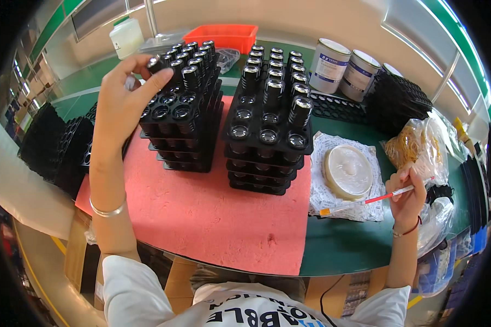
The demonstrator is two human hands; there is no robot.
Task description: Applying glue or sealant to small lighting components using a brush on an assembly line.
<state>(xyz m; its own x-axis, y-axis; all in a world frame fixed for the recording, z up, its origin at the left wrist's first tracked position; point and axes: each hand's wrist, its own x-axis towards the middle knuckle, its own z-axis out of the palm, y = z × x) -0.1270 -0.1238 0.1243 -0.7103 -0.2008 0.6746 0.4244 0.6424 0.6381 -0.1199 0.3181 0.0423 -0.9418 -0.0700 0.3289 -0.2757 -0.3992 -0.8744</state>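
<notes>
My left hand (pixel 120 101) is closed, thumb and fingers pinching a black cylinder with a shiny top (pixel 156 63) at the left stack of black trays (pixel 183 131). More such cylinders stand in its far rows, while round holes show in its near rows. A second tray stack (pixel 264 158) stands to the right, with several taller cylinders (pixel 300 111) raised in it. On the right, my right hand (pixel 408 193) grips a thin red and white brush (pixel 372 200), its orange tip pointing left. Just beyond the brush, a round shallow dish (pixel 333 188) sits on printed paper (pixel 319 147).
A pink mat (pixel 218 218) lies under both stacks on the green table (pixel 338 250). Behind are a red bin (pixel 223 34), a white jug (pixel 126 38) and metal cans (pixel 330 65). More black trays (pixel 65 147) lean at left; bagged yellowish bits (pixel 414 144) lie at right.
</notes>
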